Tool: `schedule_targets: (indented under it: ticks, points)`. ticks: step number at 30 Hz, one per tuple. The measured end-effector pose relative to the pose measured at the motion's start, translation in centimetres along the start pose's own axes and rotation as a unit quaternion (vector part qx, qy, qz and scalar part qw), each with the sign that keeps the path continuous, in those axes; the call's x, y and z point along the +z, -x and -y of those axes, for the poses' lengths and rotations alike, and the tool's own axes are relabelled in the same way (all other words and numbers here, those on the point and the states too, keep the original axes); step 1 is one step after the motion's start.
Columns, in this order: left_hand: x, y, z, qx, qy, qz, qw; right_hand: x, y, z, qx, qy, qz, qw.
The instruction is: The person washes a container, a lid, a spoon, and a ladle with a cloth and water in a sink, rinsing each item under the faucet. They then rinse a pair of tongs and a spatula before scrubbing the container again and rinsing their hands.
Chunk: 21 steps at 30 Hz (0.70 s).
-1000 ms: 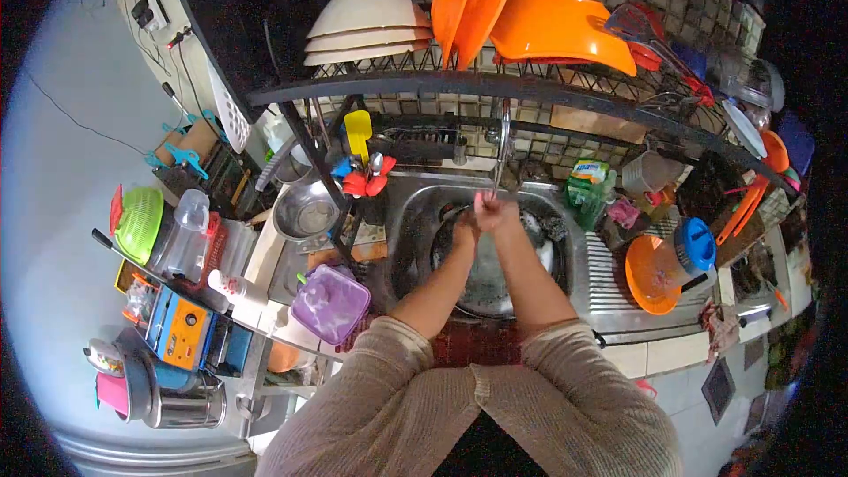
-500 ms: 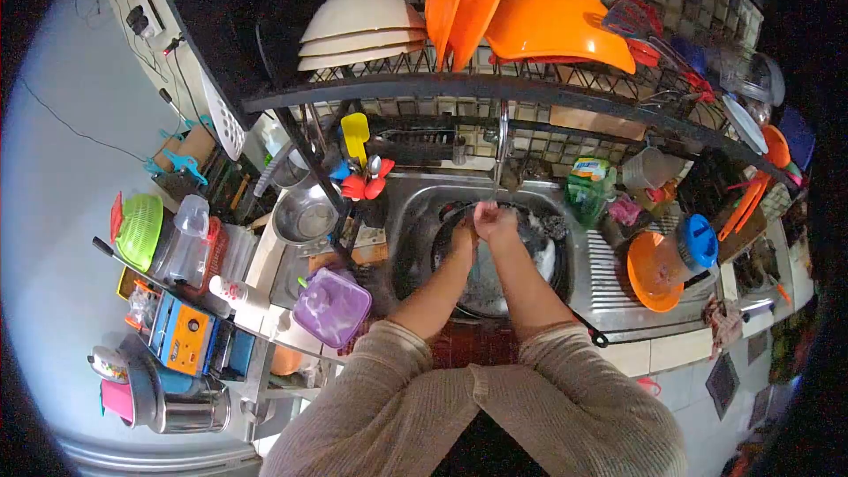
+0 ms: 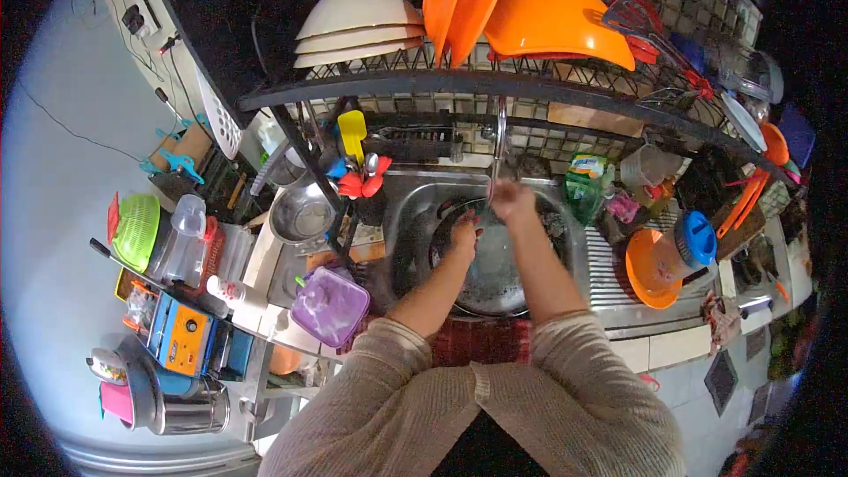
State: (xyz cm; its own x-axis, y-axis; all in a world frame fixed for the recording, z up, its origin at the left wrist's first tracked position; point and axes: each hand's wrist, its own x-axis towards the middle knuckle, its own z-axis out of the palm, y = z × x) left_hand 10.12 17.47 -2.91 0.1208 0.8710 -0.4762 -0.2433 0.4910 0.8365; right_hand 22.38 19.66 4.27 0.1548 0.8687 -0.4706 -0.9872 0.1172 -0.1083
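Note:
My left hand (image 3: 465,231) is over a round, dark-rimmed pan (image 3: 490,287) in the steel sink, its fingers loosely apart and nothing visible in them. Just below the tap (image 3: 502,137), my right hand (image 3: 512,201) is smeared by motion, so its fingers cannot be read. The pan seems to hold cloudy water, and my right forearm covers part of it. Both sleeves are pushed up to the elbows.
A black rack (image 3: 459,84) with white bowls (image 3: 360,25) and an orange basin (image 3: 561,25) spans above the sink. Left stand a steel bowl (image 3: 302,214) and purple container (image 3: 329,307); right are a green bottle (image 3: 585,190), orange plate (image 3: 649,276) and blue-lidded jug (image 3: 698,243).
My hands, together under the tap before, have parted. The right has moved slightly right and up, the left slightly down. A black handle at the sink's front right corner no longer shows.

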Motion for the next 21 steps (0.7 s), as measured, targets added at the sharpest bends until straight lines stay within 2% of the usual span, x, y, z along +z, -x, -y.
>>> schedule_targets:
  ticks: [2,3,4,5,6,7,8,9,10,11,12,13,14,15,19,21]
  points:
    - [0.6,-2.6,1.5,0.022,0.001,0.020,1.000,-0.7,1.1,-2.6,0.029,-0.008,0.010,0.999]
    - [1.0,-2.6,1.1,0.043,0.000,0.037,0.998,-0.5,1.9,-4.0,0.034,0.046,0.004,0.998]
    - [1.3,-2.4,0.9,0.041,0.000,0.036,0.998,-0.1,2.8,-4.7,0.039,0.099,-0.002,0.994]
    - [1.9,0.0,-1.1,0.013,0.031,0.020,0.999,-0.7,2.1,-4.4,0.040,0.098,-0.005,0.994]
    - [2.1,1.3,-2.4,-0.014,0.061,0.004,0.998,-1.5,0.7,-3.9,0.049,0.155,0.072,0.984]
    - [1.8,0.5,-2.1,0.045,-0.044,0.046,0.997,-2.0,0.0,-3.6,0.058,0.210,0.148,0.965]
    - [1.7,-0.1,-1.5,0.043,-0.047,0.047,0.997,-1.5,0.8,-3.8,0.057,0.208,0.147,0.965]
    - [1.8,-0.7,-1.1,0.034,0.051,0.062,0.996,-0.1,2.4,-4.4,-0.035,0.369,0.099,0.923]
    - [2.1,-1.6,-0.7,0.024,0.148,0.077,0.986,0.9,3.4,-4.7,-0.126,0.517,0.048,0.845]
    - [2.3,-3.4,0.2,0.025,0.148,0.080,0.985,0.8,2.7,-4.9,-0.279,0.620,0.072,0.730]
    - [2.5,-5.8,1.5,0.032,0.014,0.064,0.997,1.1,3.0,-4.8,-0.282,0.620,0.073,0.728]
    - [2.7,-7.0,2.0,0.040,-0.119,0.046,0.991,1.3,3.5,-4.8,-0.395,0.693,0.047,0.602]
    - [3.2,-6.6,1.0,0.044,-0.118,0.048,0.991,1.5,4.0,-4.8,-0.494,0.740,0.020,0.455]
    - [2.4,-5.7,0.3,0.044,-0.092,0.051,0.993,1.8,5.4,-4.7,-0.482,0.718,0.016,0.501]
    - [4.9,-2.4,-1.3,0.035,0.015,0.059,0.998,1.3,5.9,-3.5,-0.520,0.676,0.097,0.513]
    - [4.7,-0.1,-1.9,0.031,0.067,0.062,0.995,0.5,4.1,-2.4,-0.517,0.719,0.146,0.440]
